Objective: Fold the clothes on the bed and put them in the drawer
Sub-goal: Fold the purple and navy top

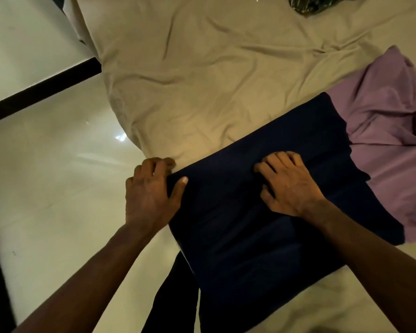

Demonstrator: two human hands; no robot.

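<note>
A dark navy garment [262,224] lies folded into a rough rectangle at the near corner of the bed [202,80], which wears a beige sheet. My left hand [151,188] pinches the garment's left corner, thumb on top and fingers curled under the edge. On the cloth's upper middle rests my right hand [288,183], pressing down with bent fingers. A purple garment [389,131] lies crumpled to the right, partly under the navy one.
A dark patterned piece of cloth [308,6] shows at the top right edge of the bed. Glossy pale floor tiles [46,176] with black strips lie to the left. My dark trouser legs [175,296] stand at the bed's edge.
</note>
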